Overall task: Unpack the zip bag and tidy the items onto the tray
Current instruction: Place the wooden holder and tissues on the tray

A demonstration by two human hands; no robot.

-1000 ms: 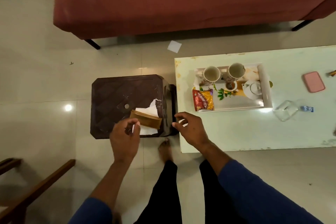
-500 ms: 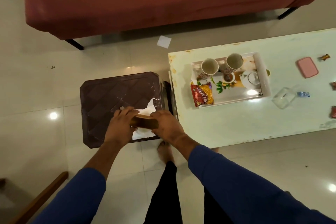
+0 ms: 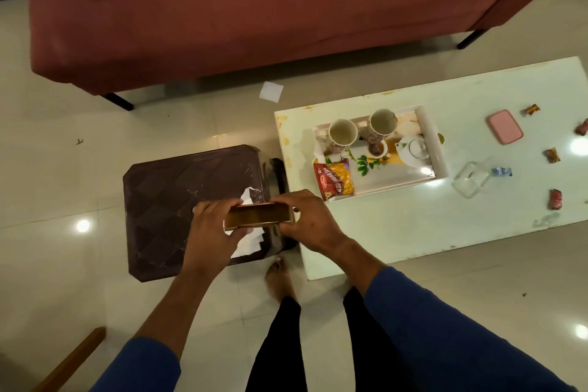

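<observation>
The left hand (image 3: pixel 213 229) and right hand (image 3: pixel 308 220) cover both ends of the flat golden-brown box (image 3: pixel 258 216), whose markings are too blurred to read. The torn white paper (image 3: pixel 246 243) on the dark brown plastic stool (image 3: pixel 178 197) lies largely hidden beneath them. The small red wrapped sweet (image 3: pixel 583 127) is cut off at the right edge.

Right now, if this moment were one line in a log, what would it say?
left hand: grips gold box | right hand: grips it too | box: over brown stool | tray: cups, teapot, snack packet
</observation>
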